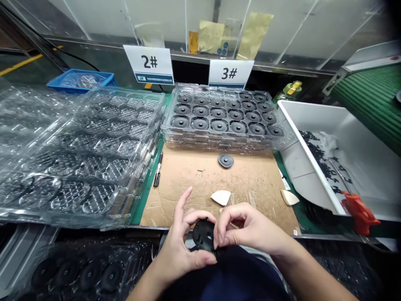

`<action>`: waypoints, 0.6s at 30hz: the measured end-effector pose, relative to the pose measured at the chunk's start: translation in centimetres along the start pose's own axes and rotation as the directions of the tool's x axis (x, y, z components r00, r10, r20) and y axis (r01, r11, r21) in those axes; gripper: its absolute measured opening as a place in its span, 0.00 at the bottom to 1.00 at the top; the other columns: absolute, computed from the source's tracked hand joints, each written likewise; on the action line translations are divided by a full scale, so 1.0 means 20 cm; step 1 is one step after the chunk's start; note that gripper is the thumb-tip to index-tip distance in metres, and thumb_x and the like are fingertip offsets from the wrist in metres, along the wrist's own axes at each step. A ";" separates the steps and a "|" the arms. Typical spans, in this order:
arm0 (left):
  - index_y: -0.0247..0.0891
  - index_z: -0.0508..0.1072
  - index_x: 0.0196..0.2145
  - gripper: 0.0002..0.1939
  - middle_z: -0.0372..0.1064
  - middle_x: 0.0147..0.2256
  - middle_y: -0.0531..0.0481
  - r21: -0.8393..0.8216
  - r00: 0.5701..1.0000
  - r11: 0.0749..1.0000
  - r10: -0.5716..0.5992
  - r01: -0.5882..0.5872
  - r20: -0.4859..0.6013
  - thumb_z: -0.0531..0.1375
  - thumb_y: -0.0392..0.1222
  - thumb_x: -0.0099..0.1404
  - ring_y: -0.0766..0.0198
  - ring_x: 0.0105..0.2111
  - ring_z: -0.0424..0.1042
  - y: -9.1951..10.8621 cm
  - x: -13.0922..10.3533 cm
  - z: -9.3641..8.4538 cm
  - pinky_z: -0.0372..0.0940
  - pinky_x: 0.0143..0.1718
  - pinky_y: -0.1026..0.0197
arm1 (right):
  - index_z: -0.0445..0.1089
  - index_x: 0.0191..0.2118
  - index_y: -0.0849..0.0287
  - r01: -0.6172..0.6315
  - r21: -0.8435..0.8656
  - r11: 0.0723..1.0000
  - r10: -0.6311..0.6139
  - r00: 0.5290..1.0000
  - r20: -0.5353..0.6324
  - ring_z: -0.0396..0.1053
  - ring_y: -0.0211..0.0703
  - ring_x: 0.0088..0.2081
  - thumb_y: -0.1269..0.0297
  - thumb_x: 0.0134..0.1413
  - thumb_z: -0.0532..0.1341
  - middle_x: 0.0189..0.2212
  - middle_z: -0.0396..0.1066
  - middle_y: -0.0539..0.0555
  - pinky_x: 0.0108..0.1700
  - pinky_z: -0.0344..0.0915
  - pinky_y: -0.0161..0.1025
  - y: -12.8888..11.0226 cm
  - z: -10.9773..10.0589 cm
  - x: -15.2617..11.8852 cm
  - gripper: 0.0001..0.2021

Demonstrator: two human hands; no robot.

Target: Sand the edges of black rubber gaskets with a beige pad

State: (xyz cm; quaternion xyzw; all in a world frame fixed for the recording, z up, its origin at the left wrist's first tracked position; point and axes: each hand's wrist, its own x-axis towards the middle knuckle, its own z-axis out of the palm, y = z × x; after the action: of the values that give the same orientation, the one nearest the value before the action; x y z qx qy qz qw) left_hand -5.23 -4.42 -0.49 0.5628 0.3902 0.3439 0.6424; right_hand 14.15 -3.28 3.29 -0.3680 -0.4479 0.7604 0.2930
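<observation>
My left hand (184, 242) holds a round black plastic part (202, 234) by its edges, between thumb and fingers, low in the middle of the view. My right hand (241, 228) has its fingertips pinched together at the part's right side; whatever is between them is too small to make out. Beyond my hands, a white wedge-shaped piece (221, 197) lies on the cardboard (181, 175). Farther back on the cardboard rests another black disc (226, 160) with a small raised centre.
Clear trays of black discs (219, 140) stand at the back. Stacked clear trays (125, 167) fill the left. At right are a white bin (310, 175) of small black parts, red-handled pliers (360, 211) and another pale wedge (290, 197). A black marker (158, 169) lies left.
</observation>
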 end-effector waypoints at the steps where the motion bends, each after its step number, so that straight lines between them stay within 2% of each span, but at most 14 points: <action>1: 0.45 0.69 0.46 0.31 0.25 0.63 0.49 -0.007 1.000 1.000 -0.007 0.007 0.017 0.65 0.56 0.45 0.52 0.47 0.66 0.00 0.00 0.00 0.57 0.52 0.55 | 0.70 0.27 0.63 0.007 0.014 1.000 -0.007 1.000 0.009 0.69 0.34 0.30 0.72 0.46 0.65 0.25 0.71 0.49 0.37 0.64 0.34 0.00 0.01 0.00 0.03; 5: 0.44 0.70 0.45 0.31 0.24 0.62 0.48 0.009 0.998 1.000 -0.020 0.020 0.065 0.66 0.56 0.43 0.52 0.45 0.67 0.00 -0.02 -0.01 0.60 0.49 0.57 | 0.67 0.23 0.63 0.023 0.051 0.998 -0.024 0.999 0.029 0.70 0.33 0.30 0.74 0.45 0.65 0.26 0.71 0.50 0.36 0.66 0.32 0.01 0.05 -0.01 0.07; 8: 0.45 0.69 0.46 0.32 0.36 0.61 0.45 0.030 0.998 1.000 -0.010 0.008 0.055 0.66 0.55 0.42 0.52 0.45 0.66 -0.02 -0.04 0.00 0.59 0.50 0.56 | 0.65 0.21 0.63 0.010 0.102 0.995 -0.009 1.000 -0.014 0.70 0.32 0.30 0.73 0.45 0.65 0.27 0.72 0.51 0.36 0.67 0.31 0.04 0.06 -0.05 0.08; 11: 0.45 0.69 0.46 0.32 0.49 0.57 0.44 0.068 0.998 0.998 0.005 -0.009 0.059 0.68 0.52 0.41 0.50 0.48 0.64 -0.03 -0.06 0.02 0.56 0.52 0.55 | 0.69 0.23 0.62 -0.004 0.103 0.995 0.015 0.995 -0.101 0.70 0.33 0.29 0.72 0.44 0.66 0.25 0.73 0.50 0.35 0.67 0.32 0.06 0.07 -0.10 0.05; 16: 0.45 0.66 0.49 0.35 0.55 0.55 0.44 0.038 0.998 0.999 0.027 -0.029 0.056 0.67 0.52 0.43 0.53 0.46 0.65 -0.04 -0.04 0.08 0.55 0.53 0.54 | 0.73 0.25 0.59 0.104 -0.159 0.982 -0.147 0.945 -0.292 0.71 0.37 0.30 0.68 0.47 0.65 0.26 0.74 0.51 0.36 0.66 0.35 0.11 0.08 -0.23 0.03; 18: 0.48 0.57 0.55 0.40 0.61 0.51 0.44 -0.003 0.997 1.000 0.014 -0.014 0.081 0.66 0.53 0.45 0.54 0.46 0.65 -0.04 -0.03 0.12 0.55 0.52 0.54 | 0.74 0.27 0.58 0.112 -0.287 0.951 -0.217 0.904 -0.367 0.70 0.38 0.30 0.65 0.48 0.64 0.27 0.74 0.51 0.34 0.65 0.36 0.13 0.07 -0.30 0.04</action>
State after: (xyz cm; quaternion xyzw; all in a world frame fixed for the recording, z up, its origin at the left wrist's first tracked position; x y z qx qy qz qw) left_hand -3.38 -6.19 -1.12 0.5783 0.3596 0.3259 0.6558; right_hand 15.99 -9.69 3.11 -0.5089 -0.5049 0.5777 0.3902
